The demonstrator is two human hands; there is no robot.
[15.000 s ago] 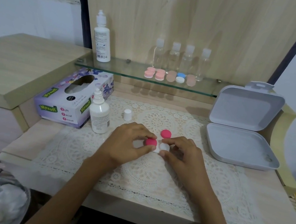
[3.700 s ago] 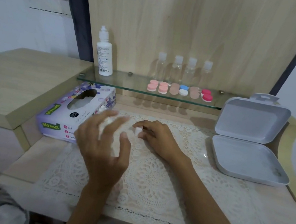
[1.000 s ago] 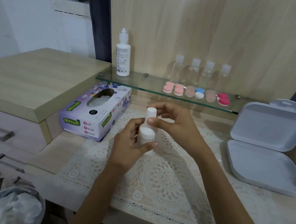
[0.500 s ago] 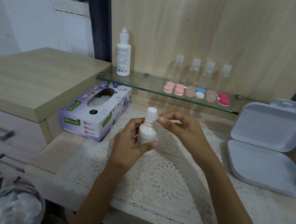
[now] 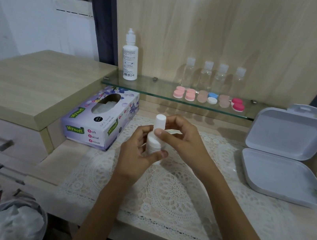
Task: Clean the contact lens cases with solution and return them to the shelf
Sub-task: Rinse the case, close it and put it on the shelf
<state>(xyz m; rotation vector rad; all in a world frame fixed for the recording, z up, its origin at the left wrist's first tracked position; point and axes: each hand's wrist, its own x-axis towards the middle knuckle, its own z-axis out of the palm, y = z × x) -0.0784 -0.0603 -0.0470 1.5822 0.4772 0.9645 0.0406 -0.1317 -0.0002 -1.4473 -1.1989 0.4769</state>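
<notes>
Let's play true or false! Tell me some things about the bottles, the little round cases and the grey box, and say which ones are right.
1. The left hand holds the small bottle. True.
2. The small bottle's cap is off. False: the white cap sits on top, with the right hand at it.
3. The red case is on the glass shelf. True.
4. The grey box is closed. False: its lid stands open.
5. The tissue box is right of the hands. False: it lies to their left.
6. Four clear bottles stand behind the cases. True.
</notes>
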